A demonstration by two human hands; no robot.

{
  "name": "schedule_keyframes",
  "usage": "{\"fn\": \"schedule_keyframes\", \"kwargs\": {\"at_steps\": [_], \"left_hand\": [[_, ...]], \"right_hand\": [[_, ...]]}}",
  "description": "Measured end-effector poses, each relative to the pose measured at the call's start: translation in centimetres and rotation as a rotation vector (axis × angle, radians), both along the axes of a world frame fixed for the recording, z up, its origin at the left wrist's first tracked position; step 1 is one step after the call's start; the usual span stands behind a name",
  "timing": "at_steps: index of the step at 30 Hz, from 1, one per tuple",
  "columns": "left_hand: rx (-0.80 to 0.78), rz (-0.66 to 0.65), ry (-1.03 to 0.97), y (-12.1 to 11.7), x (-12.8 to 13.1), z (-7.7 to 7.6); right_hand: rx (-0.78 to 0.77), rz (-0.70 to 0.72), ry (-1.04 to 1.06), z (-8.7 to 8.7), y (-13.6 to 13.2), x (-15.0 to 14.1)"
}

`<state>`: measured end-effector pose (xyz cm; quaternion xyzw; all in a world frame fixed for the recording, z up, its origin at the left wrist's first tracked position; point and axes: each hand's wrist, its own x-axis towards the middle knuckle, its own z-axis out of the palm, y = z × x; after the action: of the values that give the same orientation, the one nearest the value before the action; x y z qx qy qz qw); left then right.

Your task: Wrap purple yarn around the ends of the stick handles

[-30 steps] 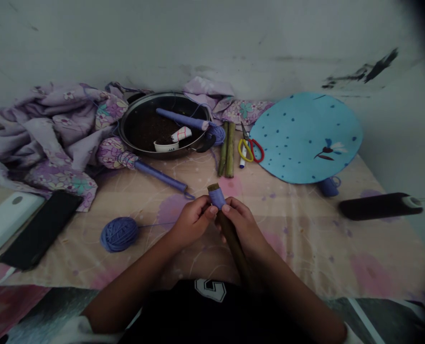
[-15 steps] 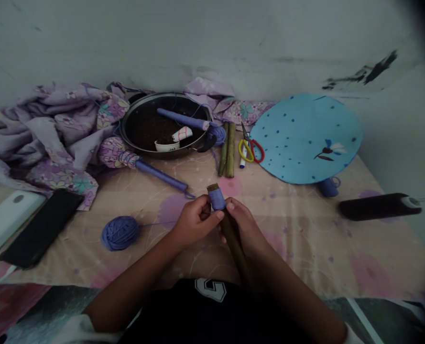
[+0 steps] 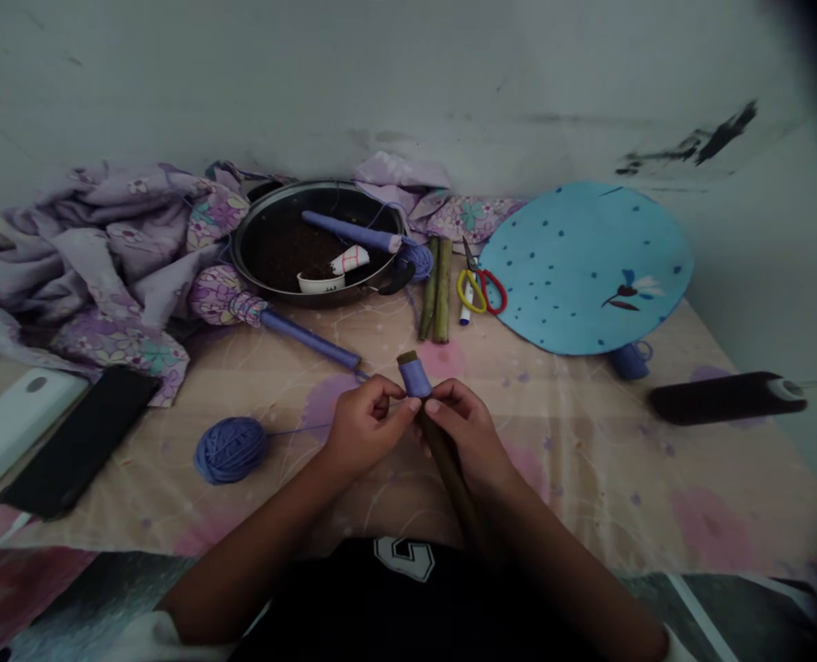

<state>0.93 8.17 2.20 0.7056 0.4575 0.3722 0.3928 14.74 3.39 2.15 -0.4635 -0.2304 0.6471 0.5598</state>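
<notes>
The stick (image 3: 453,471), yarn (image 3: 416,377) around its top, is pinched by fingers (image 3: 401,419) of the left hand (image 3: 363,423) and right hand (image 3: 471,434).

A slender brownish-green stick (image 3: 455,478) slants with its far end toward the left, a neat band of blue-violet yarn (image 3: 415,378) coiled just below its bare tip. A round yarn ball (image 3: 231,450) lies to the left, trailing one taut strand (image 3: 301,429) toward the stick.

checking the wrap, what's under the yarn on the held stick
The brown stick, bare at its tip and nearer the person; the stretch the yarn covers can't be seen.
</notes>
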Motion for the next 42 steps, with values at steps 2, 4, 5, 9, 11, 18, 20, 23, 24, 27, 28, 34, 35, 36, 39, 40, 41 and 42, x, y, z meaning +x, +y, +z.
{"fn": "schedule_keyframes", "kwargs": {"at_steps": [2, 4, 5, 9, 11, 18, 20, 23, 24, 27, 28, 34, 35, 36, 39, 40, 41, 42], "left_hand": [[0.039, 0.0, -0.011, -0.04, -0.03, -0.07], [0.064, 0.007, -0.019, -0.02, -0.05, -0.07], [0.07, 0.013, -0.025, 0.01, -0.05, -0.05], [0.07, 0.022, -0.025, 0.15, -0.07, -0.1], [0.04, 0.009, -0.016, 0.19, -0.09, -0.2], [-0.224, -0.084, -0.159, 0.37, 0.23, -0.08], [-0.319, -0.109, -0.225, 0.44, 0.35, 0.01], [-0.424, -0.123, -0.302, 0.39, 0.39, 0.05], [-0.461, -0.154, -0.333, 0.33, 0.38, 0.06], [-0.574, -0.284, -0.442, 0.1, 0.35, 0.16], [-0.596, -0.296, -0.463, 0.06, 0.34, 0.2], [-0.562, -0.129, -0.403, 0.46, 0.23, 0.21], [-0.553, -0.116, -0.4, 0.53, 0.19, 0.16], [-0.555, -0.118, -0.407, 0.57, 0.13, 0.1], [-0.617, -0.219, -0.498, 0.47, -0.02, 0.02], [-0.639, -0.269, -0.538, 0.4, -0.05, 0.03], [-0.654, -0.316, -0.579, 0.32, -0.06, 0.05], [-0.662, -0.354, -0.616, 0.25, -0.06, 0.08]], "right_hand": [[0.01, -0.032, -0.003, -0.24, 0.01, -0.01], [0.003, -0.058, -0.001, -0.45, 0.01, -0.01], [-0.003, -0.066, 0.0, -0.52, 0.01, -0.01], [-0.015, -0.08, 0.003, -0.44, 0.03, -0.01], [-0.029, -0.079, 0.005, -0.25, 0.04, -0.03], [-0.03, -0.058, 0.069, -0.07, -0.09, 0.08], [-0.026, -0.041, 0.077, -0.16, -0.13, 0.19], [-0.022, -0.023, 0.109, -0.1, -0.2, 0.33], [-0.021, -0.008, 0.127, -0.03, -0.22, 0.35], [-0.032, 0.079, 0.167, 0.22, -0.24, 0.3], [-0.039, 0.108, 0.164, 0.27, -0.23, 0.26], [0.046, 0.091, 0.008, -0.03, -0.13, -0.04], [0.052, 0.084, -0.004, -0.12, -0.13, -0.03], [0.053, 0.086, -0.005, -0.18, -0.15, 0.0], [0.065, 0.119, 0.044, -0.26, -0.24, 0.17], [0.075, 0.125, 0.07, -0.25, -0.28, 0.22], [0.081, 0.126, 0.098, -0.25, -0.32, 0.26], [0.084, 0.125, 0.126, -0.24, -0.36, 0.29]]}}
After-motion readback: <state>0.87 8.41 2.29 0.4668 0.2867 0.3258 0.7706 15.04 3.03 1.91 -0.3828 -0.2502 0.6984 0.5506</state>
